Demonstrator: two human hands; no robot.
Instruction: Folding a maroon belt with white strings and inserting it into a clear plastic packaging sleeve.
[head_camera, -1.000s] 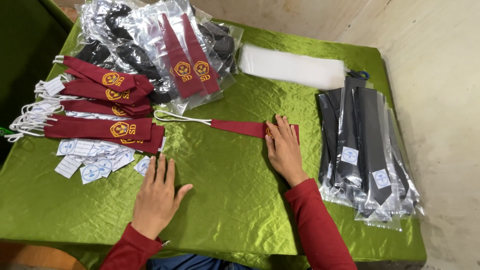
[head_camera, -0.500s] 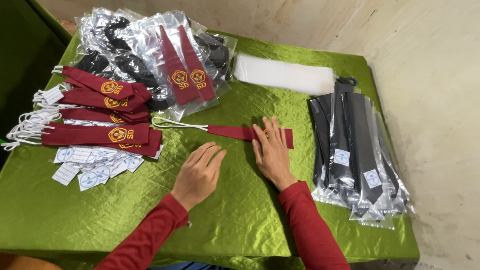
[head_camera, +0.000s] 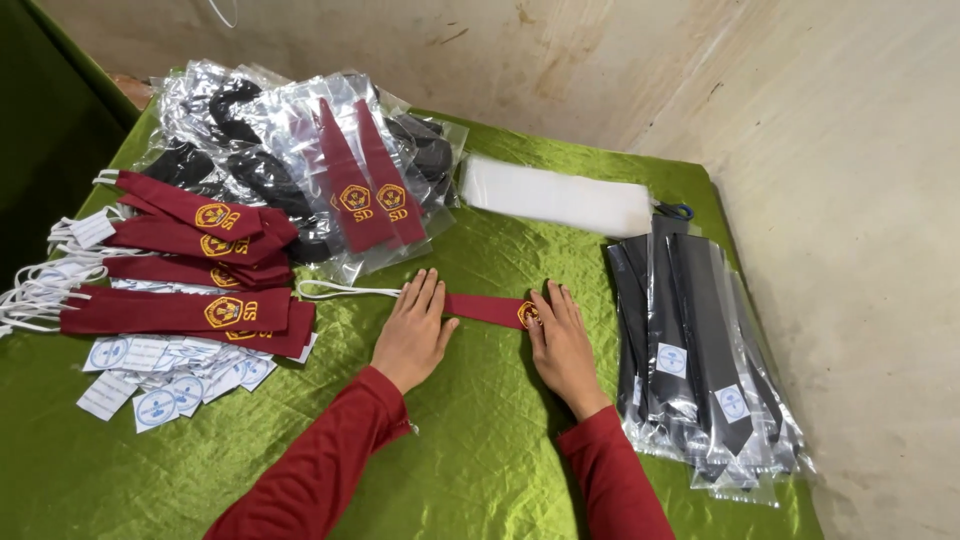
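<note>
Maroon tie (head_camera: 487, 309) laid flat on table (head_camera: 480, 440), long axis left-right; pinned by left hand (head_camera: 415, 330) and right hand (head_camera: 562, 340), palms flat, fingers spread.

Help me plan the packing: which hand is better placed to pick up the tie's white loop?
Probably the left hand. It rests flat on the maroon tie at the end where the white loop trails out; the right hand covers the opposite, badge end.

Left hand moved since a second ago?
Yes. The left hand went from bare cloth near the paper tags up and right onto the maroon tie.
</note>
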